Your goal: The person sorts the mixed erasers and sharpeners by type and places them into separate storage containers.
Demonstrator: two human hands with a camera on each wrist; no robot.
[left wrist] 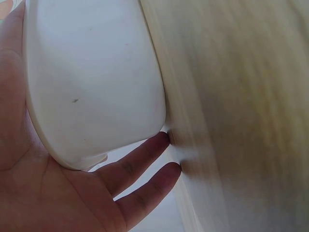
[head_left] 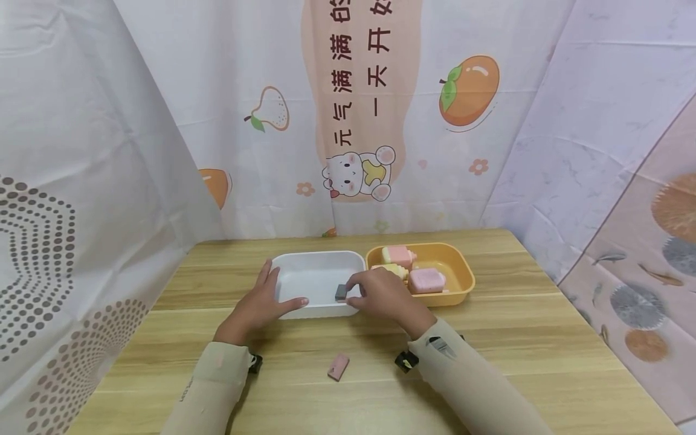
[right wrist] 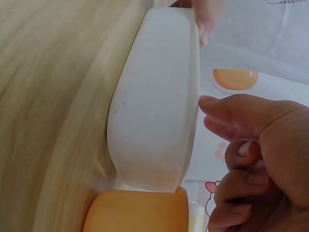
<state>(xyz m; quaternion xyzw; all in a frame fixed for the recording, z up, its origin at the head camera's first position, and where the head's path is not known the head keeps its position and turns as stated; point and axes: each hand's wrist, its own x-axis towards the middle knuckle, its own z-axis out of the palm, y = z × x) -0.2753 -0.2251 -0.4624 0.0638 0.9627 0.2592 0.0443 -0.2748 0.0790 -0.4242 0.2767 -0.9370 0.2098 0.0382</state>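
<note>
A white plastic bin stands on the wooden table. My left hand grips its left end, thumb over the front rim; in the left wrist view the palm lies along the bin's end. Inside the bin, near its right front corner, is a small grey rectangular block. My right hand reaches over the rim and pinches this block at its right edge. From the right wrist, the bin's wall hides the block, while the right thumb and index finger show beside the rim.
An orange bin adjoins the white one on the right. It holds pink bottle-shaped items and a yellow one. A small pink rectangular block lies on the table between my forearms. A printed curtain hangs behind.
</note>
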